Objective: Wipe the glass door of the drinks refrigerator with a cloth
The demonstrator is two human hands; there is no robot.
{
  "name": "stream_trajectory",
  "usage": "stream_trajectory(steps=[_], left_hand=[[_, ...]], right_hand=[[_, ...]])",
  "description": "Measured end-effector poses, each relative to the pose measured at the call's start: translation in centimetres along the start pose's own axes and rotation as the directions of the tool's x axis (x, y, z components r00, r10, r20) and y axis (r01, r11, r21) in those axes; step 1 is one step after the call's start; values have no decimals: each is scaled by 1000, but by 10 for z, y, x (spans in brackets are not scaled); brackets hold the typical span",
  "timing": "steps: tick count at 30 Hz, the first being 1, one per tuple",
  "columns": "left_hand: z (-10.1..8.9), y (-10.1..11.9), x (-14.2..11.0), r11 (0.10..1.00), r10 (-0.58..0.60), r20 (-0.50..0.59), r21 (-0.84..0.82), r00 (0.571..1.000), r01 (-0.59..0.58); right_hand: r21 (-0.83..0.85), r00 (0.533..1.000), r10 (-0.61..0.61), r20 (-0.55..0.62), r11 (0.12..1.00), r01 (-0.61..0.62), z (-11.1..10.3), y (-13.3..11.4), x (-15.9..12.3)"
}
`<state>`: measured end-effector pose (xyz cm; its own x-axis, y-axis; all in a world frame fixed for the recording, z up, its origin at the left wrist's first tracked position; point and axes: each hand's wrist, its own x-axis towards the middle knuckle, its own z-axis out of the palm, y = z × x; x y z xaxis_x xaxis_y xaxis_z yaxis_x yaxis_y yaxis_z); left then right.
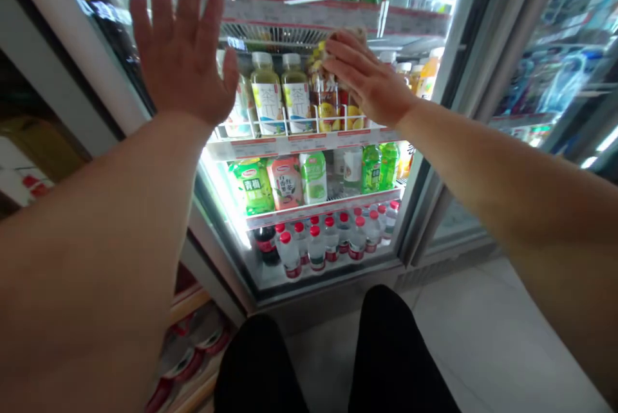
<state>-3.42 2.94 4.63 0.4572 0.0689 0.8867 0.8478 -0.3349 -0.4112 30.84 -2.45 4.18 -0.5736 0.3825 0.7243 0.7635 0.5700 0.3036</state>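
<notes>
My left hand (186,56) is spread with its palm toward the glass door (232,188) of a drinks fridge, at the upper left. It holds nothing; whether the palm touches the glass I cannot tell. My right hand (364,75) is at the door's upper middle, its fingers bent and close together. A pale, crumpled cloth (358,34) shows just past its knuckles, mostly hidden by the hand. Behind the glass, between my hands, are white-capped tea bottles (267,94) and brown bottles with yellow labels (328,101).
Lower shelves hold green and pink drink bottles (284,183) and red-capped water bottles (316,249). A metal door frame (415,233) runs down the right, beside another fridge door. Wooden shelving (190,303) with red-rimmed packs stands at lower left. My knees (383,329) are near the fridge base, above grey floor tiles (463,323).
</notes>
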Motion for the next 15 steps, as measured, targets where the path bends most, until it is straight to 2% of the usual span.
stream_trajectory(steps=[4, 15], left_hand=[[5, -3, 0, 999, 13, -18, -43, 1000, -14], [-3, 4, 1, 999, -30, 36, -27, 999, 31]], right_hand=[[-50, 997, -65, -46, 997, 62, 5, 5, -3], [66, 986, 93, -136, 994, -85, 11, -5, 4]])
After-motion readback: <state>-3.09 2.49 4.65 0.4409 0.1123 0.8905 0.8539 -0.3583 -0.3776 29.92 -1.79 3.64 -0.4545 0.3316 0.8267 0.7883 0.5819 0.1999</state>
